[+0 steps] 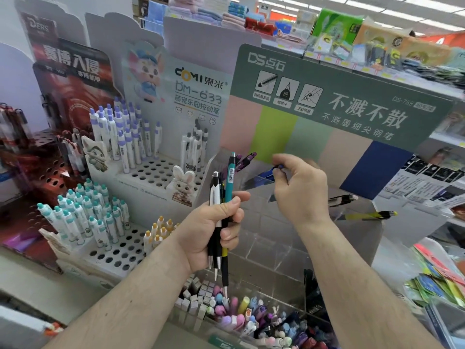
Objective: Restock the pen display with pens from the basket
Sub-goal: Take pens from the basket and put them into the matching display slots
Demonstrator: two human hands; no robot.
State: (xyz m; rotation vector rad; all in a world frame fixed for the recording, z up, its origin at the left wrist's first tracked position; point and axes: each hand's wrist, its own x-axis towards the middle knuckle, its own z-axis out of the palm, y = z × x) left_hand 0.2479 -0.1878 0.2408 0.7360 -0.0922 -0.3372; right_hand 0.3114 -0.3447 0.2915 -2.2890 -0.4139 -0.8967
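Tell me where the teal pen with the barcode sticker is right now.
The teal pen stands upright mid-frame in the head view, in the left hand's bundle of pens, right of a white-and-black pen and left of the right hand.

Left hand (214, 227) being held upright at centre, fingers curled, thumb pressed across front, bundle being gripped. Right hand (299, 187) being raised just beside it, back toward camera, fingertips (278, 170) being pinched together. Both forearms being extended forward, bare.
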